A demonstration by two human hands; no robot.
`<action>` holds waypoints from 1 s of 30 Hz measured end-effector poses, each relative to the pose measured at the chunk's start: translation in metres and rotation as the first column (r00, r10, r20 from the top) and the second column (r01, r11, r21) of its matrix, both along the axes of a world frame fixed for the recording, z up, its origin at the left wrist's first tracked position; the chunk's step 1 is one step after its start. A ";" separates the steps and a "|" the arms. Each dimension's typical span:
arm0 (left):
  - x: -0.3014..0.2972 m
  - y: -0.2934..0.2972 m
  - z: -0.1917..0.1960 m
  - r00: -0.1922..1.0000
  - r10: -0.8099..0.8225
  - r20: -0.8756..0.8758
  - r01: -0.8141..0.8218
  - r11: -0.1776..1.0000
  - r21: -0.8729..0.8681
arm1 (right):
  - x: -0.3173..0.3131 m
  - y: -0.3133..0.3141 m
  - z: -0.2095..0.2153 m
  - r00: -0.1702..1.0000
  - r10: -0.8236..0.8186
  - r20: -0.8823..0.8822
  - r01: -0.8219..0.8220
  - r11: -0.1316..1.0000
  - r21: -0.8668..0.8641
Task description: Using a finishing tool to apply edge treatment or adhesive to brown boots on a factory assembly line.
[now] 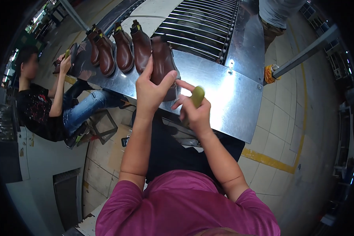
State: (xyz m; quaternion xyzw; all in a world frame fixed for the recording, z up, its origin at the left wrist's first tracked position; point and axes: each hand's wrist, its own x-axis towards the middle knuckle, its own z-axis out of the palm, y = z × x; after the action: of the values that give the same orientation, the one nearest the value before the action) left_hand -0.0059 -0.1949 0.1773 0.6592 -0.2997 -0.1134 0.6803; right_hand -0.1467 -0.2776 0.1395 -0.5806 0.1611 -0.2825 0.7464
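My left hand [152, 89] is closed on a brown leather ankle boot [163, 63], which it holds up over the near edge of the metal table [224, 98]. Its thumb presses against the boot's side. Just to the right, my right hand [197, 114] is wrapped round a tool with an olive-green handle [198, 95]; the working end cannot be made out. The index finger of that hand stretches toward the boot. Left of the held boot, several matching brown boots [106, 55] stand in a row on the metal surface.
A rack of metal rollers [200, 29] lies beyond the boots. At the left a seated co-worker [43, 94] holds a dark piece and a similar tool. Another person [281, 15] stands at the far right, near a metal post [306, 51]. A stool [102, 126] is below left.
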 end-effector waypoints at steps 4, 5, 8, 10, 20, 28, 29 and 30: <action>-0.001 -0.002 -0.002 0.980 0.078 0.185 -0.089 0.995 0.054 | 0.013 -0.038 0.010 0.992 -0.123 -0.016 0.122 0.991 -0.056; -0.009 -0.008 -0.005 0.969 0.139 0.202 -0.144 0.989 0.012 | 0.015 -0.046 0.017 0.989 -0.135 -0.052 0.129 0.986 -0.101; -0.058 -0.030 -0.029 0.965 0.216 0.151 -0.212 0.976 -0.042 | 0.018 -0.065 0.005 0.987 -0.161 -0.015 0.150 0.946 -0.288; -0.082 -0.042 -0.057 0.934 0.204 0.293 -0.199 0.979 -0.048 | 0.013 -0.074 -0.006 0.992 -0.127 -0.010 0.117 0.941 -0.317; -0.120 -0.032 -0.133 0.906 -0.084 0.414 0.051 0.995 0.089 | -0.057 -0.153 -0.104 0.732 -0.624 -0.273 -0.050 0.351 -0.935; -0.042 -0.033 -0.006 0.045 -0.504 0.863 0.089 0.862 0.499 | -0.056 -0.140 -0.131 0.788 -0.601 -0.130 -0.069 0.123 -0.990; -0.045 -0.044 0.010 -0.051 -0.618 0.784 0.046 0.783 0.620 | -0.062 -0.141 -0.137 0.819 -0.573 0.034 0.082 0.059 -0.995; -0.046 -0.053 0.024 -0.123 -0.700 0.703 0.043 0.704 0.709 | -0.065 -0.132 -0.133 0.825 -0.542 0.159 0.275 0.140 -0.951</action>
State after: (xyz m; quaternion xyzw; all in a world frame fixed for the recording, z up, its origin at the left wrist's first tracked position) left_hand -0.0518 -0.2483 0.2009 0.5574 -0.8231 0.1059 0.0224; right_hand -0.2115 -0.4099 0.0064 -0.8660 0.1943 -0.4460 0.1161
